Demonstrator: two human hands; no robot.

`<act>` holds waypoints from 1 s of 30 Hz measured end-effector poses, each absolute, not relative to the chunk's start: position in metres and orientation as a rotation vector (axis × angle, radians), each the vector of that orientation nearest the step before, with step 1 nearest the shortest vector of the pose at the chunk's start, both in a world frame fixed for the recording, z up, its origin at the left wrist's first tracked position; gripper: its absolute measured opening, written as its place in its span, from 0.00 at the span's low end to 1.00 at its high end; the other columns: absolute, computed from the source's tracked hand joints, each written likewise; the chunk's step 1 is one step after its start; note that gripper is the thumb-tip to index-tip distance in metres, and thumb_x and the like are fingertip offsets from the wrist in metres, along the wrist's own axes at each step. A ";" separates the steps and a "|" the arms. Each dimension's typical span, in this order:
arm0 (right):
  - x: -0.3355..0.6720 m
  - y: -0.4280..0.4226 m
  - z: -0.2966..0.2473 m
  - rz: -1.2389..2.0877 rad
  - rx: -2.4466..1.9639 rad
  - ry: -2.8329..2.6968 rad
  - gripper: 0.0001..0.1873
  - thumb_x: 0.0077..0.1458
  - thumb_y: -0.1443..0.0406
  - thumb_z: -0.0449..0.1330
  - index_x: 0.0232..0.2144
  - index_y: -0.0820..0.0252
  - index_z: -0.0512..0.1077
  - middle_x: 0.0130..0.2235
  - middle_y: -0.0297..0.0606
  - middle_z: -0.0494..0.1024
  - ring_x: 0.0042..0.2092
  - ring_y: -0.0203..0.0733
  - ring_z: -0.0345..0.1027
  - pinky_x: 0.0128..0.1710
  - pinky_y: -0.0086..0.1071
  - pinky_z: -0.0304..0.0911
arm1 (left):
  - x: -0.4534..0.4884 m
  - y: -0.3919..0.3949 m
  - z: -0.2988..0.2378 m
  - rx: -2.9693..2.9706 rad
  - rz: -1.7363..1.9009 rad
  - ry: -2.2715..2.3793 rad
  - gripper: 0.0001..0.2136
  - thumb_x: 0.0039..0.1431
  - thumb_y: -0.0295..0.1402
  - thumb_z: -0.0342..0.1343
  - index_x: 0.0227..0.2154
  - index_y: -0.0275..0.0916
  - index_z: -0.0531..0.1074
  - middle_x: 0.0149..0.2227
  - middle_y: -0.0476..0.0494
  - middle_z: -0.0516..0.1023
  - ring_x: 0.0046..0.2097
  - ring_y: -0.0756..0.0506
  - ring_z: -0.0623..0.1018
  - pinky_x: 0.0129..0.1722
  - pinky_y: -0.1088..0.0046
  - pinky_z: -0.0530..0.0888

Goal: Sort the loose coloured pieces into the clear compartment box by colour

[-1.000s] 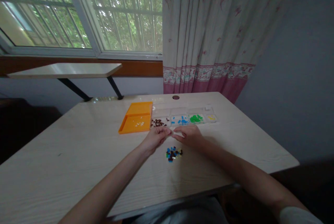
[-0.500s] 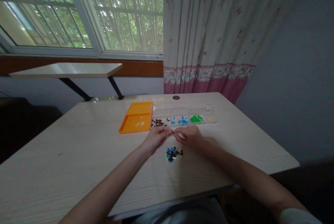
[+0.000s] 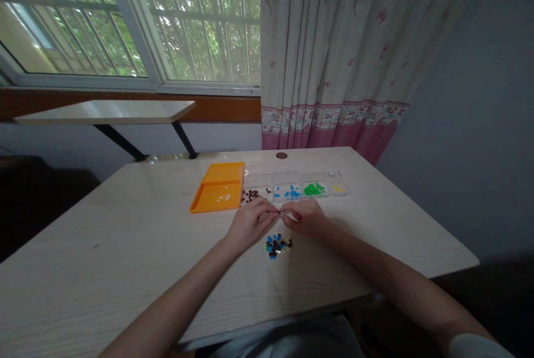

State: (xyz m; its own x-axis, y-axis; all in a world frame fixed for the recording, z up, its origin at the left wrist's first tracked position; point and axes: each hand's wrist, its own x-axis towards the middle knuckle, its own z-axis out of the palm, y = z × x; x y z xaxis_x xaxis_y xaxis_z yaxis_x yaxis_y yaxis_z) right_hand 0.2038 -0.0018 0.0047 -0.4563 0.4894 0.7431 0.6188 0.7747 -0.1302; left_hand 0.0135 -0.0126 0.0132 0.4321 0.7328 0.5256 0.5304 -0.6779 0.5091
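My left hand [image 3: 250, 223] and my right hand [image 3: 306, 217] meet fingertip to fingertip above the table, both pinched on a tiny piece too small to name. Just below them lies a small pile of mixed bricks [image 3: 277, 245], blue, dark and yellow. Behind the hands stands a clear sorting tray [image 3: 292, 179] with compartments holding brown, blue, green [image 3: 314, 189] and yellow pieces. An orange tray [image 3: 219, 187] with a few white pieces sits to its left.
The pale wooden table [image 3: 125, 247] ends at its right edge near a grey wall. A cable hole [image 3: 281, 155] is at the back. A window, a narrow shelf [image 3: 104, 112] and a curtain [image 3: 334, 46] lie beyond.
Both hands have drawn slightly toward me and closer together, fingertips now touching over the pile. Nothing else has moved.
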 end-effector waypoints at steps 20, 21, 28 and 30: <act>0.213 0.004 0.008 0.647 -0.731 -2.635 0.09 0.50 0.65 0.57 0.33 0.59 0.75 0.26 0.32 0.76 0.23 0.28 0.63 0.27 0.20 0.56 | -0.012 0.004 0.023 2.350 1.386 1.364 0.08 0.56 0.34 0.50 0.32 0.37 0.73 0.32 0.44 0.73 0.33 0.49 0.72 0.33 0.76 0.68; 0.213 0.005 0.008 0.651 -0.732 -2.639 0.09 0.50 0.65 0.57 0.33 0.59 0.75 0.26 0.32 0.76 0.23 0.28 0.62 0.27 0.20 0.56 | -0.012 0.005 0.021 2.336 1.374 1.409 0.08 0.56 0.34 0.51 0.32 0.37 0.73 0.32 0.44 0.73 0.33 0.50 0.72 0.33 0.76 0.67; 0.213 0.004 0.005 0.665 -0.853 -2.586 0.06 0.47 0.66 0.58 0.31 0.60 0.74 0.21 0.28 0.70 0.21 0.27 0.58 0.24 0.20 0.52 | -0.013 0.017 0.012 2.278 1.261 1.782 0.10 0.56 0.37 0.50 0.33 0.39 0.73 0.33 0.45 0.75 0.34 0.47 0.73 0.32 0.74 0.66; 0.212 0.005 0.004 0.696 -0.916 -2.514 0.05 0.47 0.67 0.58 0.29 0.61 0.73 0.19 0.27 0.67 0.20 0.27 0.55 0.23 0.21 0.50 | -0.015 0.018 0.013 2.268 1.259 1.811 0.10 0.57 0.36 0.49 0.34 0.39 0.73 0.34 0.44 0.75 0.35 0.46 0.73 0.32 0.74 0.66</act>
State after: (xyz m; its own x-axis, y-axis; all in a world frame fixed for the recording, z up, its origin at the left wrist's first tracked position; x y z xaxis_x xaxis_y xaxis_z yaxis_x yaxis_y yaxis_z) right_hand 0.2124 0.0055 0.0040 -0.7180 0.6741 0.1732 0.4890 0.6656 -0.5638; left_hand -0.0149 0.0178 0.0129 0.0283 0.8118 0.5832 0.8295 -0.3446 0.4395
